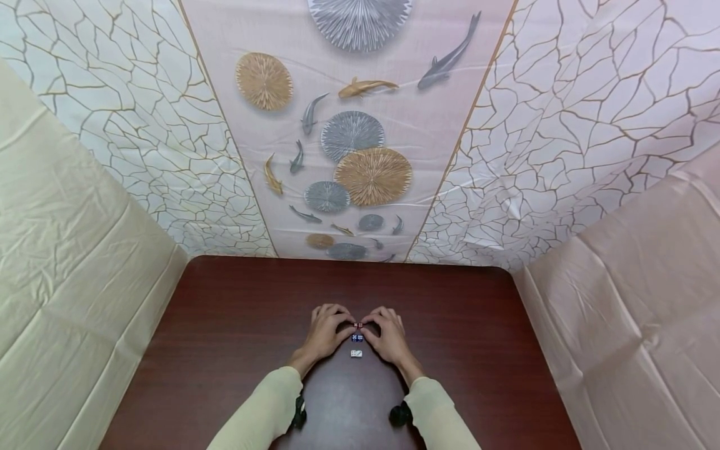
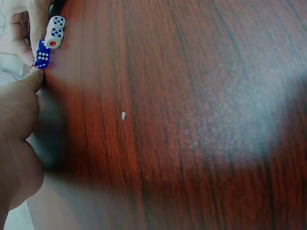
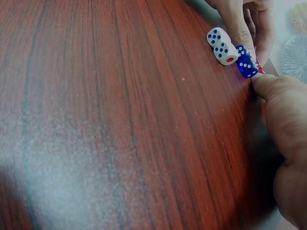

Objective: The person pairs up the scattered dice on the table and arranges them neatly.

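Note:
In the head view, a pair of small red dice (image 1: 357, 325) sits side by side between my two hands. My left hand (image 1: 325, 332) pinches the left red die with thumb and index finger. From the other side, my right hand (image 1: 388, 334) pinches the right one the same way. Just nearer to me is a pair of blue dice (image 1: 357, 338) with white pips, and nearer still a pair of white dice (image 1: 356, 354). In the right wrist view, only a sliver of red die (image 3: 260, 69) shows behind the blue die (image 3: 246, 62) and thumb.
The dice are on a dark reddish-brown wooden table (image 1: 225, 350). A patterned cloth with fish (image 1: 368, 87) hangs behind its far edge, with plain beige cloths (image 1: 635, 300) at both sides. A tiny pale speck (image 2: 123, 115) lies on the wood in the left wrist view.

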Tool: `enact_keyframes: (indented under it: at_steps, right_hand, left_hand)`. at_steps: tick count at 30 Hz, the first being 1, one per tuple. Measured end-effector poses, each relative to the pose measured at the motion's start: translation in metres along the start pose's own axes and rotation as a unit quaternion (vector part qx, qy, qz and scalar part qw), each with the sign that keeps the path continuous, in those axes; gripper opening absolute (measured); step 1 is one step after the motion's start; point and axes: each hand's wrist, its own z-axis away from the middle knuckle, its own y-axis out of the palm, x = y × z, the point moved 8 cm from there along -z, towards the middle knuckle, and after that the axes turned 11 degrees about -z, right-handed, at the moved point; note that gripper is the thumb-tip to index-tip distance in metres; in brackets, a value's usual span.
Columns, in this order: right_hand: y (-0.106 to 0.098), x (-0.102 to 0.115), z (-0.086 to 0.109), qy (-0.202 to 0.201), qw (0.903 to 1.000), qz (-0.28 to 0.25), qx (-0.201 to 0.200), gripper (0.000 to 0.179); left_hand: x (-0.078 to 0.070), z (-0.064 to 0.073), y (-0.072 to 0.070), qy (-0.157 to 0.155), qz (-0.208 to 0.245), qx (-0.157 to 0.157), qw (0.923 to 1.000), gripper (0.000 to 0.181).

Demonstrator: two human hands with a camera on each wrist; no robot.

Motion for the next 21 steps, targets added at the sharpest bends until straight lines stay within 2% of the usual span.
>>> enact_keyframes:
  at_steps: [10,16,21]
  right_hand:
    - [0.0004,0.0018,0.0012,-0.002,1.0000,-0.002,0.000,0.015]
    - [0.0005,0.0020,0.0012,0.000,1.0000,0.000,0.003,0.015]
    - [-0.0006,0.0025,0.0014,-0.003,1.0000,0.000,-0.003,0.016]
  left_hand:
    - [0.0012,0.0013,0.0003,-0.002,0.005,-0.008,1.0000,0.013]
    - [0.0015,0.0010,-0.0009,-0.010,0.013,0.000,0.9999,0.015]
    - [0.0003,0.0013,-0.0026,-0.001,0.022,-0.010,0.9997,0.014]
